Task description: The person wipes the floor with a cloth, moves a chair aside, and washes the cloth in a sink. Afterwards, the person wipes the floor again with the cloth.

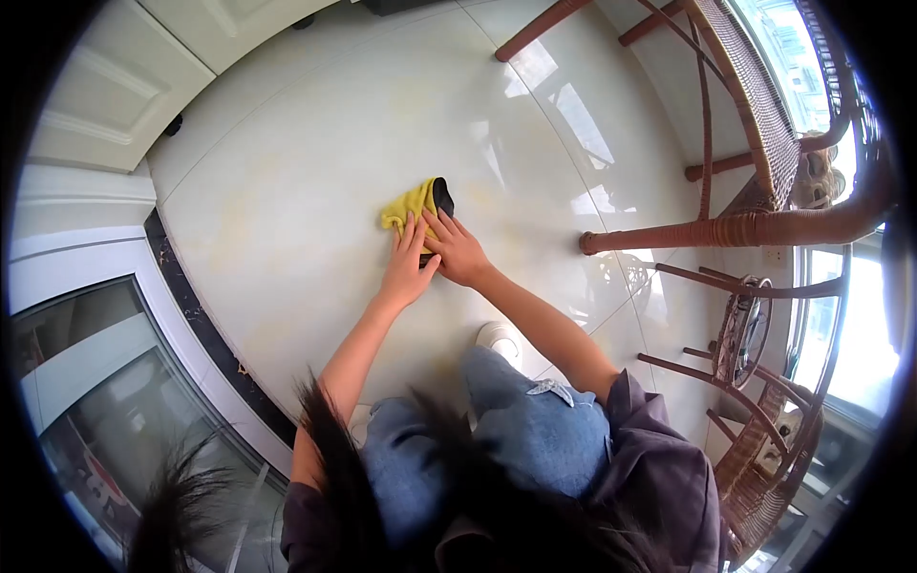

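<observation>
A yellow cleaning cloth (409,202) with a dark grey underside or border lies folded on the pale tiled floor (315,191). My left hand (409,272) rests on its near left part, fingers stretched forward and lying flat. Right beside it, my right hand (458,248) presses on the cloth's right part with its fingers extended to the upper left. The two hands touch or nearly touch at the fingers. The cloth's middle and near part are hidden under them.
My bent knees in jeans (535,420) and a white shoe (501,342) are close behind my hands. Rattan chair frames (745,229) stand at right. Cream cabinet doors (115,86) and a white-framed glass door (115,363) with a dark floor strip (205,325) line the left.
</observation>
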Demonstrator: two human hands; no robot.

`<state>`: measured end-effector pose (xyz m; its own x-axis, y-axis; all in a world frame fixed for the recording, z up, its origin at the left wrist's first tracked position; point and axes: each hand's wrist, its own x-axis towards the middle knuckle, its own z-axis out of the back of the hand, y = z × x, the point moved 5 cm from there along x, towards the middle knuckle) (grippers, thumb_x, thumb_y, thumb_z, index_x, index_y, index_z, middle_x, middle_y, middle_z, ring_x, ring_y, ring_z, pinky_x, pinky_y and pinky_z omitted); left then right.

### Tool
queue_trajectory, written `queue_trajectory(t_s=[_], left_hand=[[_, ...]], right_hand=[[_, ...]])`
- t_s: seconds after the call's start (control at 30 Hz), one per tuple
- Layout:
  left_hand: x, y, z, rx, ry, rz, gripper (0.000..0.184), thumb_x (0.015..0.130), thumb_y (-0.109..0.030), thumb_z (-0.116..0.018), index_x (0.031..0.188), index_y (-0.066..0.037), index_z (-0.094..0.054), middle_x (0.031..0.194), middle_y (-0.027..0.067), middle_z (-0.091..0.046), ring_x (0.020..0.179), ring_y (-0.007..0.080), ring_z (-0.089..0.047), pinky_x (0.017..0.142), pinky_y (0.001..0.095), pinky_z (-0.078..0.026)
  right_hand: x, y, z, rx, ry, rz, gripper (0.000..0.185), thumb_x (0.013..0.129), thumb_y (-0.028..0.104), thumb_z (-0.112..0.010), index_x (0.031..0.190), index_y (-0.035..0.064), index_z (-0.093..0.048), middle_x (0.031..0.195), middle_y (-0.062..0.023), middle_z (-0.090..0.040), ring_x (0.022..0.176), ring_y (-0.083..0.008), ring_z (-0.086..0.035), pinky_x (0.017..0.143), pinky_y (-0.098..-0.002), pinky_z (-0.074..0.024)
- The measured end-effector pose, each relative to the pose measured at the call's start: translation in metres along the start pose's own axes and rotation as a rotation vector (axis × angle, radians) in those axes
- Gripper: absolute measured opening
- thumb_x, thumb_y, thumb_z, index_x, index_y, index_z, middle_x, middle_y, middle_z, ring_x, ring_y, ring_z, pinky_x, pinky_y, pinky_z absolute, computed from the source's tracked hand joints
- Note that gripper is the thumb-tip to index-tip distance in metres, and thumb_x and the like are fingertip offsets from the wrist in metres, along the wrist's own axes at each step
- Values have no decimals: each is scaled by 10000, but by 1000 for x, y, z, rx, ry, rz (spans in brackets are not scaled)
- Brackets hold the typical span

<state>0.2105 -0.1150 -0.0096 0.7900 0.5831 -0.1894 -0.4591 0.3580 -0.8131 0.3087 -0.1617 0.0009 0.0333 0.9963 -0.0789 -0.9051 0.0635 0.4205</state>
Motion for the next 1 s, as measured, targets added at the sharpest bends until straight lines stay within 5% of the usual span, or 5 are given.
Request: queue_trajectory(t_s=[0.13, 0.37, 0.73, 0.83, 1.0], left_hand=[[45, -12, -6, -73, 50, -80, 690, 802, -237, -577, 1383, -61, -247, 1463, 136, -159, 1325, 422, -124, 1068, 444, -212], [136, -75, -24, 30, 305, -216, 527, 802, -260, -558, 1289, -104, -430, 1361, 61, -394, 1249, 214, -370, 989, 324, -364], [103, -124, 9, -227, 504, -71, 278, 858, -196, -500, 1098, -68, -562, 1096, 89, -593, 952, 226, -575, 828, 341, -449], [82, -119, 48, -123, 472, -47, 257, 862, -182, -491, 1070, -54, -574, 1043, 86, -619, 908, 217, -594, 796, 332, -462], [57, -134, 108, -275, 296, 188, 238, 871, -158, -472, 1036, -26, -582, 1000, 92, -639, 889, 190, -601, 780, 309, -462]], right_hand=[[5, -44, 20, 12, -5, -127, 592, 699, 122, -649, 1258, 175, -459, 1430, -70, -261, 1283, -314, -299, 1015, -389, -341], [-10, -150, 62, -79, -172, -377, 627, 726, 132, -630, 1299, 261, -415, 1447, -44, -229, 1274, -305, -320, 1000, -392, -354], [-42, -222, 80, -351, -339, -759, 577, 848, 322, -499, 1375, 247, -276, 1417, -138, -272, 1230, -369, -358, 1020, -497, -258], [-23, -213, 91, -775, 281, -1062, 675, 844, 408, -455, 1425, 236, -158, 1439, -163, -224, 1219, -470, -325, 998, -562, -243], [24, -113, 118, -571, 342, -936, 721, 796, 315, -491, 1417, 119, -182, 1422, -152, -269, 1167, -379, -424, 972, -542, -281]])
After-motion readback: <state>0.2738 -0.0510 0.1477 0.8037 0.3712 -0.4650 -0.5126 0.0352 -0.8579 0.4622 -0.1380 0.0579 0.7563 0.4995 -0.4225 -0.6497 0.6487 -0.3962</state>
